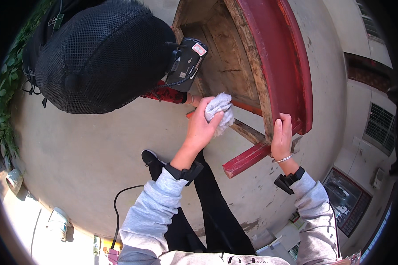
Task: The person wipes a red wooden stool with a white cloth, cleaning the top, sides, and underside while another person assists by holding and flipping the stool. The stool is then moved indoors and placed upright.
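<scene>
Head view. The left hand (199,130), fingers curled, clasps a crumpled, fluffy pale cloth (220,109) beside the bare, rough-grained underside of a tipped, red-painted wooden furniture piece (284,57). The right hand (282,138), nearly closed, grips its glossy edge near a squared red leg (245,160). Upper left: a co-worker's domed black mesh cap (99,57).

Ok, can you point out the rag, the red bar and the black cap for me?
Rag (220,110): head view, on the crumpled cloth's middle.
Red bar (246,160): head view, midway along its painted side.
Black cap (106,53): head view, on its mesh crown.
</scene>
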